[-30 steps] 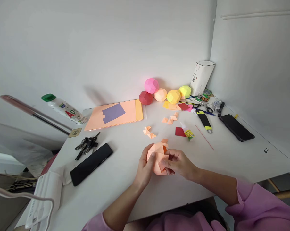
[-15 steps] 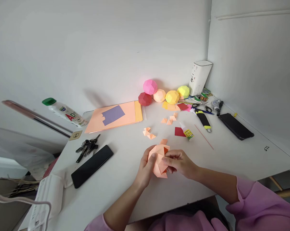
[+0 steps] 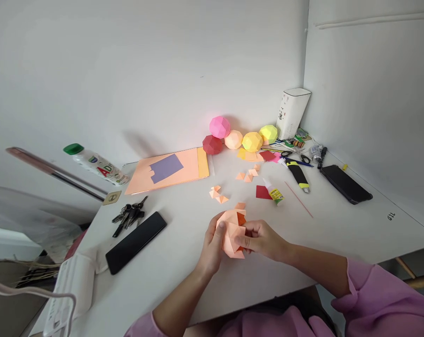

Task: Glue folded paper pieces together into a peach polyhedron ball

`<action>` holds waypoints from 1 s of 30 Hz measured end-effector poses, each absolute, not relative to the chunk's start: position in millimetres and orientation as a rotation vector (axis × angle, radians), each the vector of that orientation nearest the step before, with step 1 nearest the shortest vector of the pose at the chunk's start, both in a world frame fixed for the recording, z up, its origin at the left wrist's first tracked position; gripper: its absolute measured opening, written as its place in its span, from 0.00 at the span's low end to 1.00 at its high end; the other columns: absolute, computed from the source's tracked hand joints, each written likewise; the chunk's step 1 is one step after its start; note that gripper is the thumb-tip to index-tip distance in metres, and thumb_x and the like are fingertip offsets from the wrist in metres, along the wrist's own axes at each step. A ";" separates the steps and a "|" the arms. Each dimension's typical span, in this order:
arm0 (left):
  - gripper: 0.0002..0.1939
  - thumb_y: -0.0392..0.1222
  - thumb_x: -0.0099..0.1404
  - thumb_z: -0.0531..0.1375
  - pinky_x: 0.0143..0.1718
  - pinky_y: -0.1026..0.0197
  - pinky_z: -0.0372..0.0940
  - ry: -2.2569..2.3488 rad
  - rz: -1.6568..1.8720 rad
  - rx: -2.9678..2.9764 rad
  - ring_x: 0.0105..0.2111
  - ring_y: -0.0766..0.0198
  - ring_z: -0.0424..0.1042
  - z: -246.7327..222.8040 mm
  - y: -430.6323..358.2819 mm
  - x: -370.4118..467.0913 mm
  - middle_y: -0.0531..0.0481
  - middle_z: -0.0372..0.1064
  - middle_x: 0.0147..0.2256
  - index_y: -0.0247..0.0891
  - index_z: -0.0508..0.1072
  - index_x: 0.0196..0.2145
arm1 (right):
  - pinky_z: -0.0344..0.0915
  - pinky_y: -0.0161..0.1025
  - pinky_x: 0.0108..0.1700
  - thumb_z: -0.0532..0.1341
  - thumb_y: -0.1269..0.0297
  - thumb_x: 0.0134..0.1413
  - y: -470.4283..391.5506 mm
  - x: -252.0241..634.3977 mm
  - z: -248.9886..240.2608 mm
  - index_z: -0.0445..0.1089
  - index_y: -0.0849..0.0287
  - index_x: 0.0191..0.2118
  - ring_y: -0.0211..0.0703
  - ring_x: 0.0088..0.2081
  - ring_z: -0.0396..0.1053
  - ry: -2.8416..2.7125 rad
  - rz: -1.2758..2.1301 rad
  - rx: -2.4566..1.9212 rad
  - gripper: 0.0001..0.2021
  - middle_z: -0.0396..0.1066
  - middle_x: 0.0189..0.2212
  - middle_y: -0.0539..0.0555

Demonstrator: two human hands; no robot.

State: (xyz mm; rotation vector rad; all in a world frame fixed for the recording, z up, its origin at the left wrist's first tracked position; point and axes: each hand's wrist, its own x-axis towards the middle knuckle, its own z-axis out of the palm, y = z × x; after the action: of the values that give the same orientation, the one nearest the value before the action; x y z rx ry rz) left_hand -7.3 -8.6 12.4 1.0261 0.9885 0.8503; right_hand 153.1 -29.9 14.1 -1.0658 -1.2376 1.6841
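Observation:
A peach faceted paper ball (image 3: 230,238), with an opening on its right side, is held between my two hands above the table's front. My left hand (image 3: 212,243) wraps its left side, thumb resting on the front facets. At the opening, my right hand (image 3: 261,238) pinches a paper facet between thumb and fingers; some of those fingertips are hidden inside or behind the ball. Just beyond lie small folded peach paper pieces (image 3: 219,194), with more triangular pieces (image 3: 249,175) further back. A glue bottle (image 3: 275,194) lies on a dark red paper square (image 3: 263,192).
Finished paper balls (image 3: 252,142) in several colours line the wall. Peach sheets (image 3: 137,180) carry a purple piece (image 3: 167,167). A box cutter (image 3: 298,175), scissors (image 3: 305,159) and black phone (image 3: 345,184) lie right; keys (image 3: 129,215), another phone (image 3: 136,243) and a bottle (image 3: 99,164) left.
My right thumb has shifted slightly left and down along the facet. The ball has turned a little, showing more of its orange inside. Both hands keep their hold.

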 end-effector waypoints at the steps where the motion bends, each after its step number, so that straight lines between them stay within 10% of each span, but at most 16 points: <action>1: 0.32 0.63 0.62 0.53 0.38 0.50 0.70 0.991 0.854 1.027 0.41 0.48 0.74 11.7 -8.7 -7.3 0.39 0.74 0.43 0.38 0.65 0.55 | 0.57 0.34 0.26 0.66 0.51 0.47 -29.9 153.0 13.6 0.67 0.62 0.23 0.34 0.23 0.61 -1.245 1.694 -1.067 0.17 0.64 0.20 0.48; 15: 0.27 0.59 0.65 0.51 0.47 0.49 0.66 1.039 0.896 1.108 0.49 0.49 0.70 8.6 -10.1 -6.6 0.41 0.71 0.49 0.39 0.66 0.54 | 0.49 0.34 0.25 0.67 0.55 0.46 -28.6 150.9 18.7 0.65 0.61 0.20 0.31 0.21 0.51 -1.197 1.752 -1.065 0.16 0.57 0.18 0.43; 30: 0.26 0.58 0.66 0.51 0.47 0.49 0.66 1.061 0.916 1.099 0.50 0.49 0.69 7.5 -10.0 -7.5 0.40 0.69 0.51 0.39 0.65 0.54 | 0.58 0.35 0.32 0.70 0.58 0.41 -27.7 153.0 17.9 0.71 0.61 0.28 0.35 0.28 0.61 -1.071 1.900 -1.018 0.13 0.66 0.24 0.47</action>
State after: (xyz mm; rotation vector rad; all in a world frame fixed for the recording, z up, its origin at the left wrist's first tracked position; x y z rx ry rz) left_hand -7.5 -10.0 7.5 1.0990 1.0607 0.9163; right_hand 153.0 -27.7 17.9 -1.0178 -1.0709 1.9002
